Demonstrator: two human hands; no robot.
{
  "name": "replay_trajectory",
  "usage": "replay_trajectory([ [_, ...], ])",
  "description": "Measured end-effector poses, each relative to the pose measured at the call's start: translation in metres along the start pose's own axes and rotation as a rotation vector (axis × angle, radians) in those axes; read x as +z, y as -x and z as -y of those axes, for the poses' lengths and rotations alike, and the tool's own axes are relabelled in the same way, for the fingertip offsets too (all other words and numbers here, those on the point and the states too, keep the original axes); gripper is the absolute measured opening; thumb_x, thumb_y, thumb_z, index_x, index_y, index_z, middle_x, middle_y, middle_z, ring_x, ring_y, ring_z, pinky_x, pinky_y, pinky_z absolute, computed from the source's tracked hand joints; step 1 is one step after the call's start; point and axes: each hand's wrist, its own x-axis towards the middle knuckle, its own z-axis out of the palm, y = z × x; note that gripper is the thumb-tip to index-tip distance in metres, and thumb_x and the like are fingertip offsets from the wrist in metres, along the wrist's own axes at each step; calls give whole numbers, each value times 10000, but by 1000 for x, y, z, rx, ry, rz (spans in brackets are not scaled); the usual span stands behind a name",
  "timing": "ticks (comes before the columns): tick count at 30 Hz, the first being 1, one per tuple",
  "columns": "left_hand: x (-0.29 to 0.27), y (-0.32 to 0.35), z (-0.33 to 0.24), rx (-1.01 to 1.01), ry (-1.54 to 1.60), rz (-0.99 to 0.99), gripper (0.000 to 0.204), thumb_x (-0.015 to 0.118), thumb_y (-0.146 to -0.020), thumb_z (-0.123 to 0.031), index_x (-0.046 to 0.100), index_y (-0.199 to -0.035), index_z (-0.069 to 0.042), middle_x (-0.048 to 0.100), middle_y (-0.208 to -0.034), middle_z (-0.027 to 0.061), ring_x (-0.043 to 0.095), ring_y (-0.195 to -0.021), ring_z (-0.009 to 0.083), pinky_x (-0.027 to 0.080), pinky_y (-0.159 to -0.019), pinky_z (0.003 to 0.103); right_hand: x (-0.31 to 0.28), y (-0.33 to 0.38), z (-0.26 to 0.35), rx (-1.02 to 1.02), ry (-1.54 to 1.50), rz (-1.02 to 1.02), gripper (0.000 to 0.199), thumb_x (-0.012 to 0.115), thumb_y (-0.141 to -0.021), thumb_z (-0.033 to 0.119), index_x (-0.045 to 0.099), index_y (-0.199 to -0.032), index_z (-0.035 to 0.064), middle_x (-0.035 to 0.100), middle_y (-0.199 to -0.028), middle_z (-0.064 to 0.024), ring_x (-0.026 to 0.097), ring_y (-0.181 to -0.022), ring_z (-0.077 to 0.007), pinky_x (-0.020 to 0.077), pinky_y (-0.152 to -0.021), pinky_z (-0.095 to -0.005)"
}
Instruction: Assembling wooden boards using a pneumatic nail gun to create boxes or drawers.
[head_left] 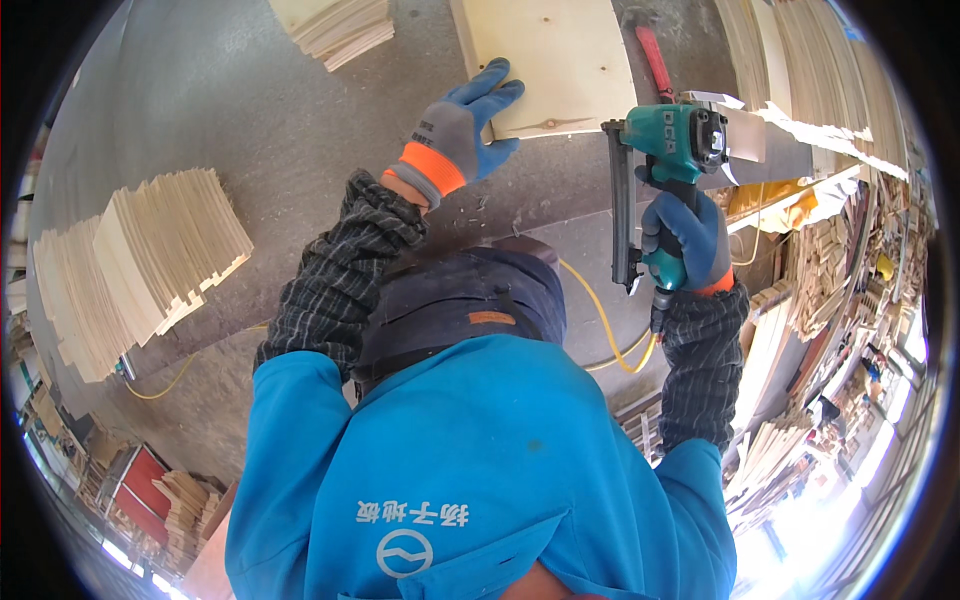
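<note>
My right hand (688,235), in a blue-grey glove with an orange cuff, is closed around the grip of a teal and black pneumatic stapler (672,140). The tool's long dark magazine points to the left, beside the near right corner of a pale wooden panel (560,65). At that panel's near left corner rests my left hand (462,125), gloved alike, with fingers stretched out and spread. Its fingers lie over the left edge and the thumb sits by the near edge. A yellow air hose (610,320) hangs below the stapler.
A hammer with a red handle (655,62) lies right of the panel on the grey worktable (330,130). Stacks of thin wooden boards stand at the left (175,245), far back (340,30) and far right (800,60). Heaps of wood pieces (820,265) fill the right side.
</note>
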Motion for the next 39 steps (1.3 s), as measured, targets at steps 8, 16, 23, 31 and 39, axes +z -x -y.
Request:
replay_trajectory([
  [8, 0, -1, 0, 10, -22, 4, 632, 896, -829, -173, 706, -1429, -120, 578, -1600, 175, 620, -1410, 373, 550, -1164, 436, -11, -8, -6, -18, -64, 20, 473, 691, -983, 209, 651, -1381, -43, 642, -835, -53, 636, -693, -143, 542, -638, -302],
  [16, 1, 0, 0, -31, -57, 1, 633, 898, -829, -174, 706, -1429, -115, 579, -1598, 176, 608, -1423, 368, 542, -1174, 438, -11, -9, -5, 7, -84, 54, 461, 690, -970, 197, 659, -1353, -59, 638, -827, -49, 630, -676, -142, 529, -623, -297],
  [23, 0, 1, 1, -22, -28, 25, 622, 896, -831, -171, 712, -1422, -112, 570, -1609, 173, 608, -1422, 373, 541, -1175, 436, -23, -4, -3, -63, -3, -44, 453, 674, -975, 233, 675, -1318, -64, 642, -821, -52, 632, -673, -151, 526, -624, -292],
  [31, 0, 0, 0, -33, -39, 6, 629, 893, -840, -176, 702, -1436, -119, 566, -1615, 164, 609, -1420, 376, 543, -1174, 437, -30, -9, -3, -44, -47, -14, 490, 678, -986, 252, 659, -1366, -56, 647, -836, -56, 628, -673, -150, 526, -625, -294],
  [39, 0, -1, 0, -5, -27, 14, 637, 900, -836, -172, 701, -1439, -124, 567, -1615, 160, 608, -1422, 371, 544, -1176, 439, -25, -10, -2, -4, -38, -65, 476, 686, -980, 222, 657, -1368, -52, 638, -835, -49, 623, -671, -147, 533, -629, -293],
])
